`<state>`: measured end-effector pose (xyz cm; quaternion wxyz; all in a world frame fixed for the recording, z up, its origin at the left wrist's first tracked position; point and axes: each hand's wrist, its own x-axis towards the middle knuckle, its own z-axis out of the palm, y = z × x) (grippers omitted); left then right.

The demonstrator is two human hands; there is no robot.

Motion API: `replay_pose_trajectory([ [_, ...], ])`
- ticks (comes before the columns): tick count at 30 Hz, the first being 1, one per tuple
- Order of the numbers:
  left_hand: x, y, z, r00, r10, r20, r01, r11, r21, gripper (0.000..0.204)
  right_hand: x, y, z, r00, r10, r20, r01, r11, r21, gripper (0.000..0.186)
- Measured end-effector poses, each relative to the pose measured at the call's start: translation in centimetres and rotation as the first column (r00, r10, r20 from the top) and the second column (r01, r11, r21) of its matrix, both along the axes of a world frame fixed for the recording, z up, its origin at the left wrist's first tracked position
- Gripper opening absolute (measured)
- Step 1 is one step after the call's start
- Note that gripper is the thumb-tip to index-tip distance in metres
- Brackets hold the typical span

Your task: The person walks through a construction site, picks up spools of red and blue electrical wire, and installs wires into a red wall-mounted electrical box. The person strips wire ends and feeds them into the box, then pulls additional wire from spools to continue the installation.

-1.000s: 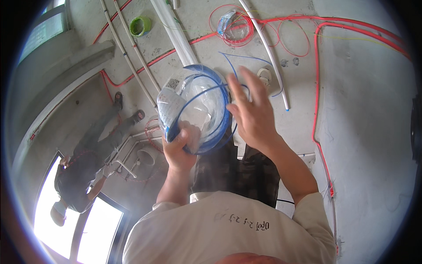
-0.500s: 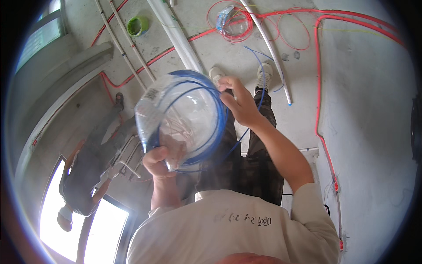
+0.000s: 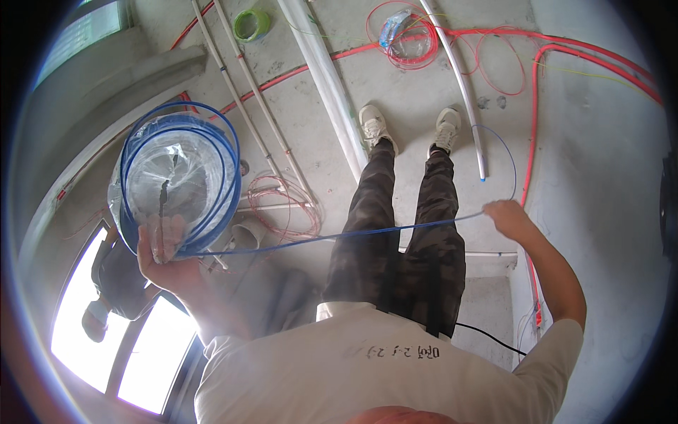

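A coil of blue electrical wire point(image 3: 235, 166), partly wrapped in clear plastic film point(image 3: 185, 155), is held up at the left. My left hand point(image 3: 169, 254) grips its lower rim, with fingers showing against the film. From the coil a single blue wire point(image 3: 339, 236) runs nearly straight across in front of my legs. My right hand point(image 3: 510, 219), closed, pinches that wire at the right. Beyond the pinch, the loose end curves up and back toward my shoes.
On the concrete floor lie a red wire coil point(image 3: 413, 44), a green roll point(image 3: 251, 25), pale conduits point(image 3: 244, 63) and a long white strip point(image 3: 321, 71). Red conduit point(image 3: 531, 141) runs along the right wall. Another person point(image 3: 116, 275) stands at the left near bright windows.
My left hand has carried the coil left. My right hand has moved from the coil's edge to the far right, drawing a length of blue wire out straight.
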<state>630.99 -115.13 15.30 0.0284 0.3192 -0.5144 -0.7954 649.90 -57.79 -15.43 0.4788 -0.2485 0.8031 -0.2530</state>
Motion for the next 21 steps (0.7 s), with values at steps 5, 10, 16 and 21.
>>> replay_pose_trajectory([
  [5, 0.9, 1.9, -2.7, 0.994, -0.074, 0.078, 0.093, 0.955, -0.281, 0.021, -7.7, 1.0, -0.9, 0.805, -0.311, -0.505, 0.501, 0.812, 0.298, 0.012],
  [10, 2.8, 9.6, -9.3, 0.974, -0.104, 0.201, 0.213, 0.724, -0.656, 0.009, -15.2, -1.7, 8.7, 0.239, -0.642, -0.728, 0.912, 0.406, -0.059, 0.014],
  [16, 2.5, 21.1, -14.8, 0.974, -0.080, 0.213, 0.151, 0.929, -0.339, 0.010, -13.4, -16.0, 13.3, 0.364, -0.864, -0.348, 0.522, 0.499, -0.692, 0.027],
  [21, 2.5, 22.6, -14.5, 0.934, -0.074, 0.350, 0.004, 0.981, 0.196, 0.018, -12.6, -20.8, 11.7, 0.620, -0.775, -0.119, 0.507, 0.512, -0.693, 0.040],
])
